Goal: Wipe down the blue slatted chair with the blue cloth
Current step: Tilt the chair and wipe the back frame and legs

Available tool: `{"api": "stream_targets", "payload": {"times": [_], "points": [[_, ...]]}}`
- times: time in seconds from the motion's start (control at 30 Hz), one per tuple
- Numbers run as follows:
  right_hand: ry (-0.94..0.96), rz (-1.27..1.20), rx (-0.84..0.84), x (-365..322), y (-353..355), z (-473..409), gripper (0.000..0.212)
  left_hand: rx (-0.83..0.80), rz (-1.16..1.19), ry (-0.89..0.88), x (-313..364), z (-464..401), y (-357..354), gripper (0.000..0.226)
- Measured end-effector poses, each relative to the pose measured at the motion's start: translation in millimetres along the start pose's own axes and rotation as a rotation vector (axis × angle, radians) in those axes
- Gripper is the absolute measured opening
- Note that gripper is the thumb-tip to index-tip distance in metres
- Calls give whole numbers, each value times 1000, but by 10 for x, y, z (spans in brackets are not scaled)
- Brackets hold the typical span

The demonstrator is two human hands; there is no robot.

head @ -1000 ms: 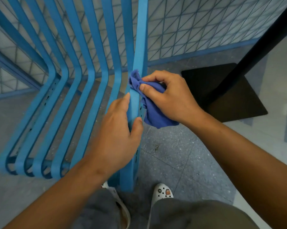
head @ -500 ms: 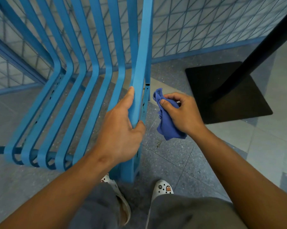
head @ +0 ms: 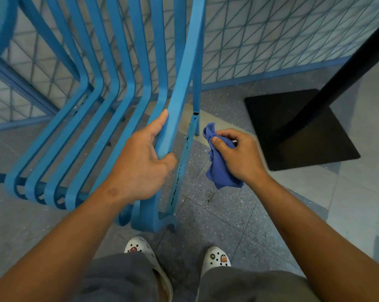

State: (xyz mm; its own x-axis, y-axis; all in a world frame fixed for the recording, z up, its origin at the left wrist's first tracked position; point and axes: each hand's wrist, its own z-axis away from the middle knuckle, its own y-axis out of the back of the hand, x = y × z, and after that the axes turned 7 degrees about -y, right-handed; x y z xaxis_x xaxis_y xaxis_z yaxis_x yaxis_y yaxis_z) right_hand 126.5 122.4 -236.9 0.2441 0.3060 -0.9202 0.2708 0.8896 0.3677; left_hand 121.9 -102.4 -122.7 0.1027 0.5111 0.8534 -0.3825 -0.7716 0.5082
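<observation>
Blue chair (head: 127,88) slat edge: I'm gripping it left hand (head: 140,162); right hand (head: 238,158) is pinching the cloth (head: 219,171), seemingly apart.

A café-like public seating area: speckled terrazzo floor (head: 217,214), a black pedestal table base (head: 297,131) beside the blue slatted chair (head: 123,88), mesh fencing (head: 271,40) behind it.

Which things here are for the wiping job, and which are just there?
For the job:
blue slatted chair, gripped by the left hand
blue cloth, bunched in the right hand

Just there:
black table base
mesh fence
white clogs
</observation>
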Motion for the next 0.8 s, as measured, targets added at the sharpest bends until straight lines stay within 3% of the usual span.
{"api": "stream_targets", "payload": {"times": [0.8], "points": [[-37, 14, -38, 26, -235, -13, 11, -106, 8, -111, -385, -329, 424, 90]]}}
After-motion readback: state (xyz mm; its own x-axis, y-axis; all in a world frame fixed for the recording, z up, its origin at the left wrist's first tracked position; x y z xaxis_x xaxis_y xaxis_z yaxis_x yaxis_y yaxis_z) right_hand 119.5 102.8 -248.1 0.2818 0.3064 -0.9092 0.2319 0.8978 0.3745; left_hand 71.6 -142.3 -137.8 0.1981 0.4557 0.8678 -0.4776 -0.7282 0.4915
